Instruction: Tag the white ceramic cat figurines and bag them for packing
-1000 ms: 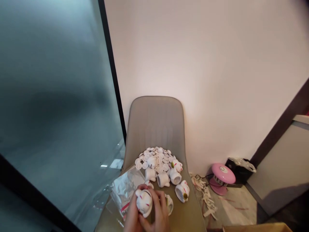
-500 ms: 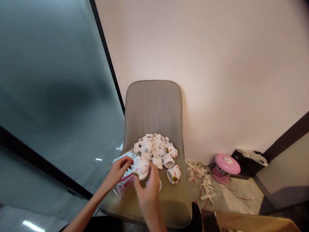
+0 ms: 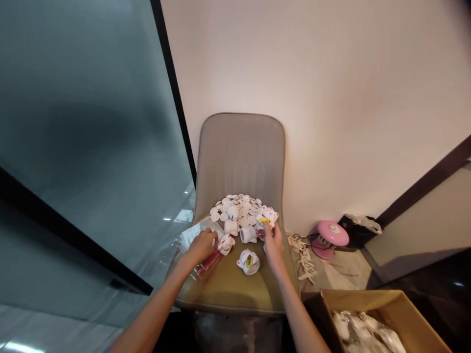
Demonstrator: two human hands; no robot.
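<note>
My right hand (image 3: 273, 242) holds a white lucky cat figurine (image 3: 268, 214) with red ears and a yellow patch, at the right side of the chair seat. Over a stack of clear plastic bags (image 3: 195, 233) with red strips on the left, my left hand (image 3: 202, 247) has its fingers curled together; what they pinch, if anything, is hidden. Beside its fingertips lies another cat figurine (image 3: 225, 244). A third cat (image 3: 248, 262) lies tipped over nearer the front edge. Several hollow white pieces (image 3: 248, 234) and a heap of white discs (image 3: 241, 203) lie behind.
The grey-green chair (image 3: 243, 142) stands against a pale wall, with a frosted glass panel (image 3: 91, 122) at left. An open cardboard box (image 3: 401, 304) holds plastic-wrapped white items at lower right. A pink round-topped object (image 3: 333, 233), a black box (image 3: 356, 230) and white strips (image 3: 303, 257) are on the floor.
My right hand has moved right and away from me, now gripping a figurine at the seat's right. The cat between my hands is down by the bags. My left hand has shifted onto the bags.
</note>
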